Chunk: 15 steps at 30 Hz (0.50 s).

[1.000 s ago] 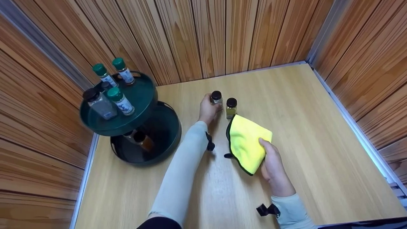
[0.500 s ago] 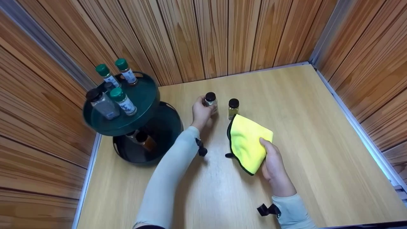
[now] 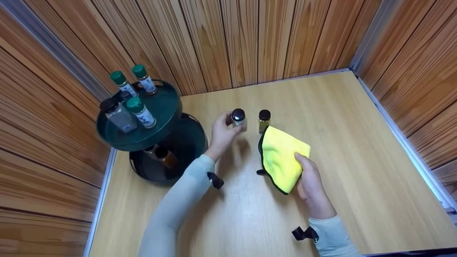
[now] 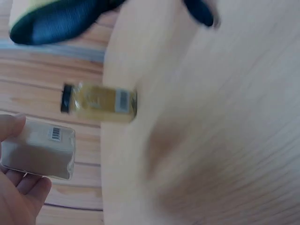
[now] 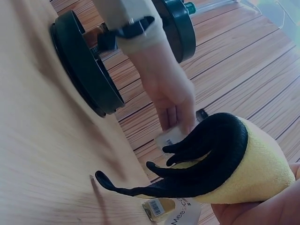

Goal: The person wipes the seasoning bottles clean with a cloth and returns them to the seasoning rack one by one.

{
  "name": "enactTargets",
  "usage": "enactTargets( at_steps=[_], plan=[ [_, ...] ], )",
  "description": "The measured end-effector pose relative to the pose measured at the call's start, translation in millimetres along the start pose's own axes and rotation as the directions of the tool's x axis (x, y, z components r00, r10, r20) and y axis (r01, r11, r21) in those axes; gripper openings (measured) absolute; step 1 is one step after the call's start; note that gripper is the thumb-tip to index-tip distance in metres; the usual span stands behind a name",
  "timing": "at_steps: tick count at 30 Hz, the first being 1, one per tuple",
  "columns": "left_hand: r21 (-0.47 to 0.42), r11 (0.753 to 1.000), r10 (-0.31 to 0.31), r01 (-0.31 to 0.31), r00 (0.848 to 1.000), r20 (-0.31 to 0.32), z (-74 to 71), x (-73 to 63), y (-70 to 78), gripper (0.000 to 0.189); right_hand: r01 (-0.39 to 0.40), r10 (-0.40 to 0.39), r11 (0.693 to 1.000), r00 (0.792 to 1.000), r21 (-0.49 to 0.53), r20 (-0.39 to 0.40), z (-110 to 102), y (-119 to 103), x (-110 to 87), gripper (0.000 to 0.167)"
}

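Fingers and thumb of my left hand (image 3: 222, 134) grip a clear spice jar (image 4: 40, 147) with a black cap, raised off the table. The left wrist view shows a barcode label on its side and pale contents. A second black-capped jar (image 3: 264, 121) with yellow-green contents stands upright on the table, right of the held one. My right hand (image 3: 311, 180) pinches a folded yellow cloth (image 3: 284, 157) with black edging, its thumb on top. The cloth hangs in front of the yellow-green jar; its folds show in the right wrist view.
At the left stands a two-tier dark green turntable rack (image 3: 167, 96). Its upper tier carries several jars, some with green caps (image 3: 144, 116). An amber jar (image 3: 167, 159) is among those on the lower tier (image 3: 194, 150). Wood-panelled walls (image 3: 228, 43) enclose the table (image 3: 342, 142).
My left hand has drawn the spice jar leftward, away from the yellow-green jar, and lifted it off the table. My right hand with the cloth has stayed almost in place.
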<state>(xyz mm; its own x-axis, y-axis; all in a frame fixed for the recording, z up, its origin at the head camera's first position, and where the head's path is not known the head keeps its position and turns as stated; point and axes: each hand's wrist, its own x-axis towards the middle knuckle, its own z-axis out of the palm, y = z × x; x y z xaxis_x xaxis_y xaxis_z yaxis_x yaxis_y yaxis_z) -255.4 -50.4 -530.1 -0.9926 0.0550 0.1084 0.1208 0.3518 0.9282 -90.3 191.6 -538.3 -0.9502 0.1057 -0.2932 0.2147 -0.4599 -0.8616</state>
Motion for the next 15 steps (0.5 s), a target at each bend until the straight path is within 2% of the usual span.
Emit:
enactTargets(
  at_steps=[7,11,15],
  plan=[
    [-0.065,0.998,-0.012,0.015,0.999,0.040,-5.3,-40.3,5.5,0.048,-0.002,0.002,1.000,1.000,-0.001,-0.001,-0.5,1.9,-0.7,0.039],
    [-0.066,0.998,-0.016,0.019,0.998,0.054,-6.8,-61.5,4.4,0.048,-0.002,0.002,1.000,1.000,-0.004,0.000,-1.5,2.6,-1.1,0.040],
    [-0.066,0.998,0.006,0.000,0.997,0.079,-4.6,-77.9,1.7,0.048,0.009,-0.009,1.000,1.000,0.002,0.016,-3.1,1.9,-0.5,0.038]
  ],
)
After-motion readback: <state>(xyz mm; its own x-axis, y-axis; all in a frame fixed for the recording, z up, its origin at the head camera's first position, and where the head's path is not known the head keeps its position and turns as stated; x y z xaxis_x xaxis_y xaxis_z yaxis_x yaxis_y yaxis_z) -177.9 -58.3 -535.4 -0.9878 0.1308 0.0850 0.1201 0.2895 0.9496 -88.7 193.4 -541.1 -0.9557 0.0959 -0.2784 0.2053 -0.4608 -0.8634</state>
